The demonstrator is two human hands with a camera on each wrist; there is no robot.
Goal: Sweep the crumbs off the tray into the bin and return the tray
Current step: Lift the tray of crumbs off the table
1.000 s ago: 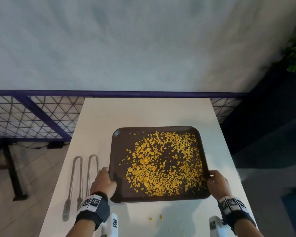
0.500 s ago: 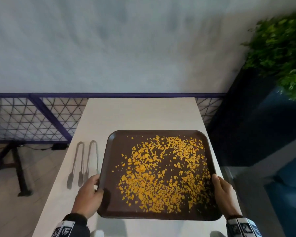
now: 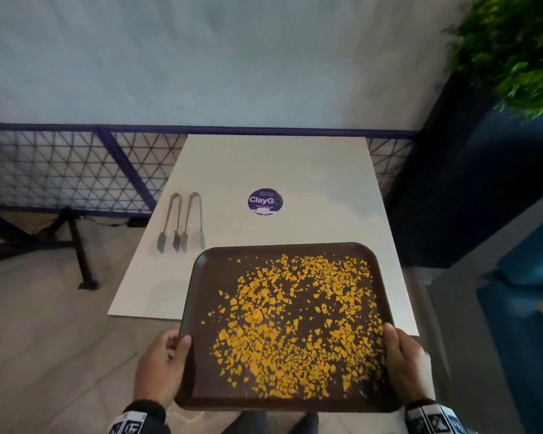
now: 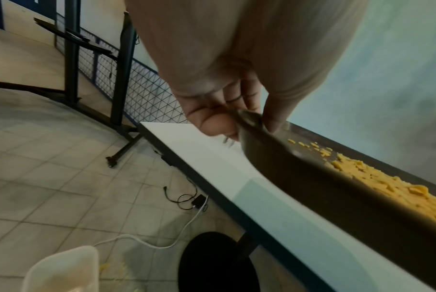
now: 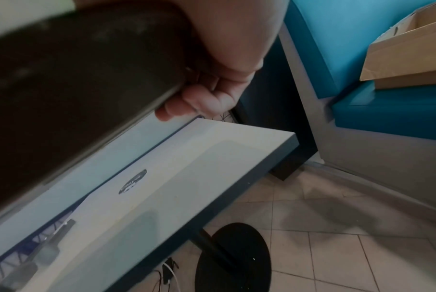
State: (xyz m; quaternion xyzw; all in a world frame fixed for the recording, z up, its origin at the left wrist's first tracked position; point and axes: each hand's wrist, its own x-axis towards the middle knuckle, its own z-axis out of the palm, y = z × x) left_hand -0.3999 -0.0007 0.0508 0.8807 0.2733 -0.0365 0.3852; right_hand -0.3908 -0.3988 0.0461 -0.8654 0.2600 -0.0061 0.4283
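A dark brown tray (image 3: 201, 308) strewn with yellow crumbs (image 3: 295, 324) is lifted off the white table (image 3: 264, 164), hanging over its near edge. My left hand (image 3: 160, 364) grips the tray's left rim, thumb on top and fingers underneath (image 4: 212, 122). My right hand (image 3: 405, 361) grips the right rim, with its fingers curled under the tray (image 5: 204, 98). In the left wrist view the tray (image 4: 337, 187) shows edge-on with crumbs (image 4: 387, 177) on it. A pale bin (image 4: 62, 270) with yellow bits inside stands on the floor at lower left of that view.
Two metal tongs (image 3: 182, 220) lie on the table's left side, and a round purple sticker (image 3: 265, 201) sits mid-table. A wire-mesh fence (image 3: 60, 173) runs behind. A plant (image 3: 514, 51) and blue seating (image 5: 387, 98) stand right. Cables (image 4: 187, 201) lie on the tiled floor.
Both hands have lifted the tray and drawn it toward me past the table's near edge, uncovering the purple sticker. My view has backed away from the table.
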